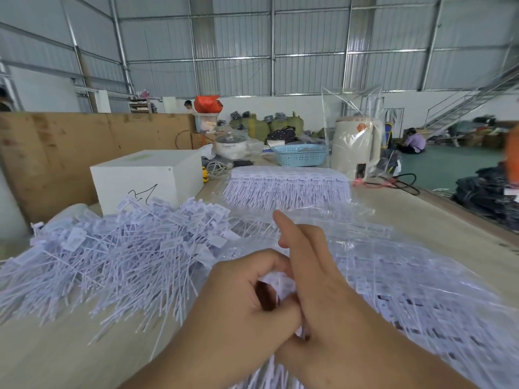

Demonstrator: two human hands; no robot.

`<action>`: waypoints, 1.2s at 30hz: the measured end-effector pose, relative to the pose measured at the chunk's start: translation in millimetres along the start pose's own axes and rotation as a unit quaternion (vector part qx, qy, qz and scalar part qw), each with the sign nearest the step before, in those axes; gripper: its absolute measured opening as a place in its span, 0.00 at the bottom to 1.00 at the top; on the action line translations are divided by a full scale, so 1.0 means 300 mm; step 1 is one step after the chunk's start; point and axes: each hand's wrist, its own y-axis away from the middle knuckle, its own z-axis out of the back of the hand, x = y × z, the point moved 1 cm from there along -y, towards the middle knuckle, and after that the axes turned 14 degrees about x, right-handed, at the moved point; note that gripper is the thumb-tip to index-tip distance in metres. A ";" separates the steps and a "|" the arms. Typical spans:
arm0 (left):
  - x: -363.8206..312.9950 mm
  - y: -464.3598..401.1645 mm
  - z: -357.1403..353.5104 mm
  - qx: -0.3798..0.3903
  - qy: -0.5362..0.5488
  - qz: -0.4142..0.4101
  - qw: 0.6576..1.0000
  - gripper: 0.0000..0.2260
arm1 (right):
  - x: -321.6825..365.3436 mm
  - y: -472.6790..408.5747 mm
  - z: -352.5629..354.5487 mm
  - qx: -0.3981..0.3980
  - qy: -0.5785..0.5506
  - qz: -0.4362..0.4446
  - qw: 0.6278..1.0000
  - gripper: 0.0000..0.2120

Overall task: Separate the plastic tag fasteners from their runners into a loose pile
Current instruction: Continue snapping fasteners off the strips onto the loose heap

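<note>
Beside loose pile (pixel 118 256) — both hands' grip (pixel 280 304) on fasteners (pixel 276 283).

Soft, even daylight filled the hall, casting only faint shadows under the fastener pile (pixel 112 256). Glare glinted on the clear plastic bag (pixel 351 108) behind it. Wide-angle distortion bent the edges, and motion blur smeared everything to the pile's right.
</note>
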 end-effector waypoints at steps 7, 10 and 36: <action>0.032 -0.014 0.068 -0.095 0.080 0.001 0.992 0.08 | -0.068 0.001 0.063 -0.094 0.014 -0.036 0.995 0.13; 0.036 -0.020 0.070 -0.075 0.095 0.005 0.993 0.07 | -0.077 0.004 0.065 -0.057 -0.032 -0.042 0.997 0.12; 0.040 -0.034 0.056 0.045 0.246 0.072 0.965 0.04 | -0.080 0.001 0.022 -0.030 -0.066 0.015 0.997 0.33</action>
